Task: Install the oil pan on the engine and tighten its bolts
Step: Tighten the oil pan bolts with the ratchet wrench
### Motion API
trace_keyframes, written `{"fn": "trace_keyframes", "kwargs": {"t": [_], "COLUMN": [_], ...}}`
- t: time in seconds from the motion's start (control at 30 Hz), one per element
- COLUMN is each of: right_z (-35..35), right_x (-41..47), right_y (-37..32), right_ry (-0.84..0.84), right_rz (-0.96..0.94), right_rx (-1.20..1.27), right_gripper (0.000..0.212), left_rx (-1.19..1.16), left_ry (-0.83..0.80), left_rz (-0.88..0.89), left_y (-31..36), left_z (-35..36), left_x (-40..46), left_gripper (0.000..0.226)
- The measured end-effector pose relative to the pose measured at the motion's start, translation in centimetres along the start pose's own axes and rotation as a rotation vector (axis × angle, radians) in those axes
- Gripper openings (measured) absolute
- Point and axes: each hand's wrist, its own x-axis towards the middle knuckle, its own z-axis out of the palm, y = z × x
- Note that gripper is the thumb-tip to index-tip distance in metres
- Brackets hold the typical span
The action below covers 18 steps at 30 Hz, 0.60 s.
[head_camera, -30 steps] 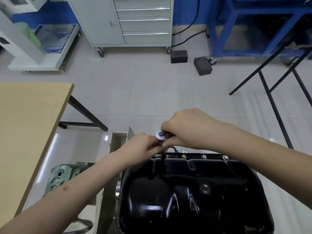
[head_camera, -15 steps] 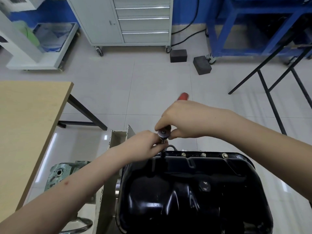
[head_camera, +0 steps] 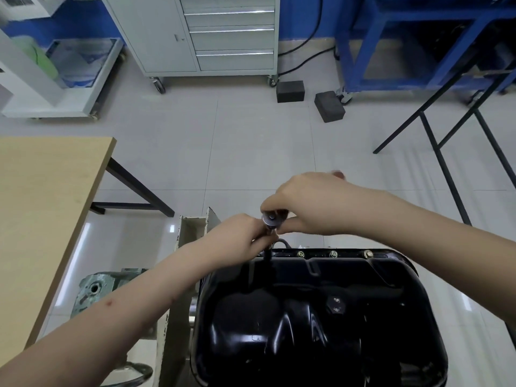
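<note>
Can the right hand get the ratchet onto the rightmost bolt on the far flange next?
Probably yes. The right hand grips the ratchet just left of it, and that bolt sits exposed on the oil pan rim with nothing over it.

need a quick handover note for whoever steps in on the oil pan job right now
Right hand: grips the ratchet at its head; the red handle tip shows past the knuckles.
Left hand: pinches the extension just below the ratchet head, steadying it.
Oil pan: sits on the engine, black. The extension drops onto its far left corner.
Done: three bolts stand in the far flange; how tight they are cannot be told.
Left: finish the far left corner bolt, then check the other edges, which are not clearly shown.
</note>
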Motion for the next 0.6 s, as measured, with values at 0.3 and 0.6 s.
{"fn": "trace_keyframes", "kwargs": {"t": [0.3, 0.6], "right_z": [0.5, 1.6], "right_x": [-0.1, -0.7], "right_y": [-0.2, -1.6], "right_ry": [0.038, 0.073], "right_rz": [-0.062, 0.092], "right_rx": [-0.066, 0.128], "right_gripper": [0.019, 0.033], "left_rx": [0.019, -0.027], "left_ry": [-0.059, 0.108], "left_rz": [0.071, -0.008], "left_y": [0.1, -0.3], "left_z": [-0.3, 0.4], "left_x": [-0.3, -0.6], "left_gripper": [0.024, 0.053]}}
